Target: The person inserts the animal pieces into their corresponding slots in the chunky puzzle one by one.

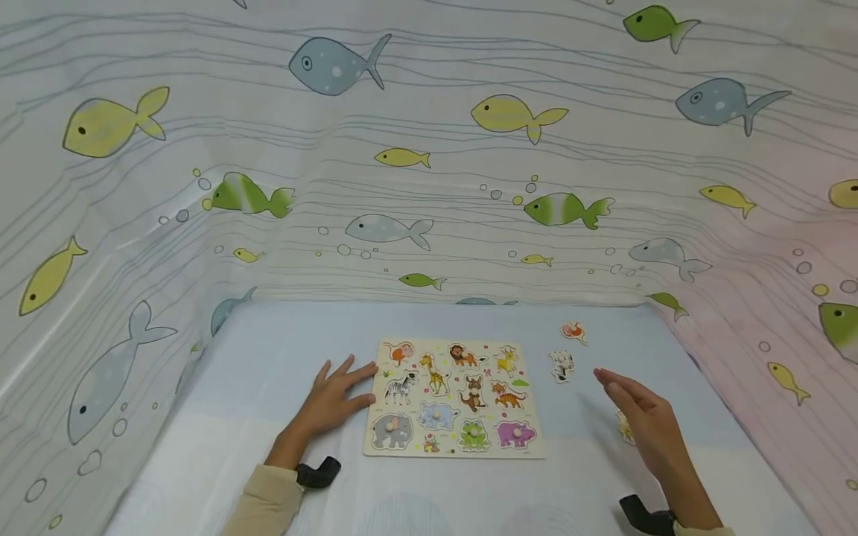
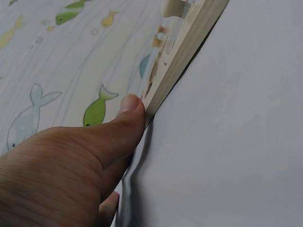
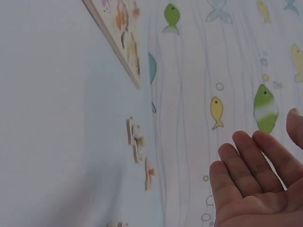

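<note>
One high, two low
Head faces forward-down, farthest; tilted wrist views look closely past left hand (image 2: 71,165) and right hand (image 3: 255,187); both share the board (image 2: 182,60).

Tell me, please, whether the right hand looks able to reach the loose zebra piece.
Probably yes: the right hand is empty, and only bare tabletop shows between it and the zebra piece.

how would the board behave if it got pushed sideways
The board is probably stiff: its edge looks straight and wooden in the left wrist view. It seems unlikely to tip, since it lies flat. The frog would likely ride along, being set into it.
</note>
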A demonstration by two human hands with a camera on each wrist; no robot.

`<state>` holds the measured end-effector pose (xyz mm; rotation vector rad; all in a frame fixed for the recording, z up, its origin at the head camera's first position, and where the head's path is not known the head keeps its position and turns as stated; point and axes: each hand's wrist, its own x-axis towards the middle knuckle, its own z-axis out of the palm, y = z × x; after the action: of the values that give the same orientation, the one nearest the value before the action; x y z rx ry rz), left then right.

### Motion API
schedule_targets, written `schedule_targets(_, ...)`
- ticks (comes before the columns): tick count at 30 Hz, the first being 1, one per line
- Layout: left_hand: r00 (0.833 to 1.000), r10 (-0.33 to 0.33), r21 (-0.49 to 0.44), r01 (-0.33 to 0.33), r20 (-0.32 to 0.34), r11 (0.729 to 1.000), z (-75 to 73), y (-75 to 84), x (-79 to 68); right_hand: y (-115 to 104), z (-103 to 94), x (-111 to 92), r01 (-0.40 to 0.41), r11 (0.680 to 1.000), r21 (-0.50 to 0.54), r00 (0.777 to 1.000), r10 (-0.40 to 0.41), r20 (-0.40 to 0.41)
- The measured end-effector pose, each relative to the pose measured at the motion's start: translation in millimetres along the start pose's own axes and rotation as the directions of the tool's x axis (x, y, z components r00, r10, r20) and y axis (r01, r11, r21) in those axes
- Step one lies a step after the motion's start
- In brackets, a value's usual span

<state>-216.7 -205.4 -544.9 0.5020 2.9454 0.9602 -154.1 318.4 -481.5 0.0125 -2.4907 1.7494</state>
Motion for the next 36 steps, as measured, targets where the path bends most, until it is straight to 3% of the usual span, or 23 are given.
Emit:
schedule_targets(14,1.0,-0.007,-0.005,0.007,0.003,1.0,0.1,-2.0,1.1,25,-47.8,-28,-0.035,0.961,0.275,0.993,0.065,-0.1)
schedule_targets(21,1.0,-0.004,0.0,0.004,0.003,1.0,1.0,-3.6,0.9,40,-55.0,-36,-0.084,0.957,0.277,0.965,0.148,-0.217)
schedule_targets(24,1.0,-0.008,-0.004,0.008,0.002,1.0,1.1,-3.8,0.5,47,-55.1,-36,-0.204,0.955,0.217,0.92,0.263,-0.291)
schedule_targets(29,1.0,-0.009,-0.01,0.009,0.005,1.0,1.2,-3.0,-0.2,56,-57.0,-33,-0.469,0.881,0.066,0.791,0.452,-0.411)
schedule_targets(32,1.0,-0.014,-0.007,0.014,0.007,1.0,0.9,-2.2,-0.6,61,-59.4,-32,-0.548,0.835,-0.045,0.76,0.475,-0.443)
schedule_targets(36,1.0,-0.02,-0.005,0.02,0.013,1.0,-0.4,-0.8,-1.1,71,-61.3,-33,-0.582,0.804,-0.124,0.747,0.469,-0.471)
